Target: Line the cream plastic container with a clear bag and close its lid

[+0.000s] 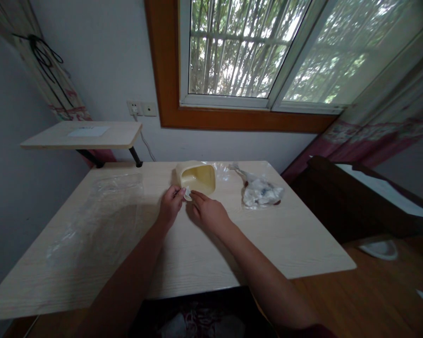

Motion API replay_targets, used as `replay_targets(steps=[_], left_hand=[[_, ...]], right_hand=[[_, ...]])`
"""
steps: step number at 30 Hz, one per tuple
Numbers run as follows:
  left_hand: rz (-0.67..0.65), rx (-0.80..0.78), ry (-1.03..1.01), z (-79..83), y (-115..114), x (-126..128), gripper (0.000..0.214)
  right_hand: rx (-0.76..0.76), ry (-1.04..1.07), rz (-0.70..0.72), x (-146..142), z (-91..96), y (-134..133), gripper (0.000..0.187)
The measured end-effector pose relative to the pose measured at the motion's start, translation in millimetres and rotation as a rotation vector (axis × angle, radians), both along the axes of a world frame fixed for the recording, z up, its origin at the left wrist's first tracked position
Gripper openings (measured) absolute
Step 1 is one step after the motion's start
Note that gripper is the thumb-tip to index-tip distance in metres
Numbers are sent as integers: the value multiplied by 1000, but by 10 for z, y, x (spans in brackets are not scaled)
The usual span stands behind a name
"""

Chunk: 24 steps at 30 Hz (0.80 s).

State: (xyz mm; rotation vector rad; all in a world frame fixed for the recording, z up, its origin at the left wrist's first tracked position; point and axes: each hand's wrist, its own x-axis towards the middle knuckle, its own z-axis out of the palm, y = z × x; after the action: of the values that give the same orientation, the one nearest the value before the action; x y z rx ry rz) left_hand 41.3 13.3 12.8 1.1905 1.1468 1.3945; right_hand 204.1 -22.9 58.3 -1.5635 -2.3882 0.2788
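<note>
L hand [171, 205] is clenching small white piece [187, 193], R hand [207, 213] is touching it, grip unclear, beside yellow tub [197, 179] on table [268, 244].

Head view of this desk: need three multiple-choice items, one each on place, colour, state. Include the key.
1. Where is the small white piece?
A) Between the left hand and right hand
B) On the wall shelf
C) Inside the crumpled plastic bag

2. What colour is the inside of the cream plastic tub?
A) Blue
B) Red
C) Pale yellow

3. What state is the tub in?
A) Crushed flat
B) Open, its inside showing
C) Closed by a lid

1: A, the piece shows at the fingertips of both hands, in front of the tub.
2: C, the inner walls show pale yellow.
3: B, the tub's mouth is uncovered and its inner walls are visible.
</note>
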Motion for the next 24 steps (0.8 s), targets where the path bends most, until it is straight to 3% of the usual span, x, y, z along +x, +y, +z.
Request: replay_targets(steps=[7, 11, 17, 20, 24], left_hand=[[-57, 18, -88, -30, 22, -1, 38], [-91, -26, -129, -43, 22, 4, 39], [-131, -60, -2, 51, -35, 12, 42], [-16, 3, 61, 52, -19, -13, 39], [261, 135, 97, 27, 38, -102, 26]], right_hand=[[158, 171, 73, -13, -187, 118, 38], [229, 159, 59, 40, -207, 175, 33], [285, 79, 89, 185, -188, 255, 31], [333, 39, 150, 282, -197, 291, 31], [428, -28, 251, 388, -190, 327, 29]])
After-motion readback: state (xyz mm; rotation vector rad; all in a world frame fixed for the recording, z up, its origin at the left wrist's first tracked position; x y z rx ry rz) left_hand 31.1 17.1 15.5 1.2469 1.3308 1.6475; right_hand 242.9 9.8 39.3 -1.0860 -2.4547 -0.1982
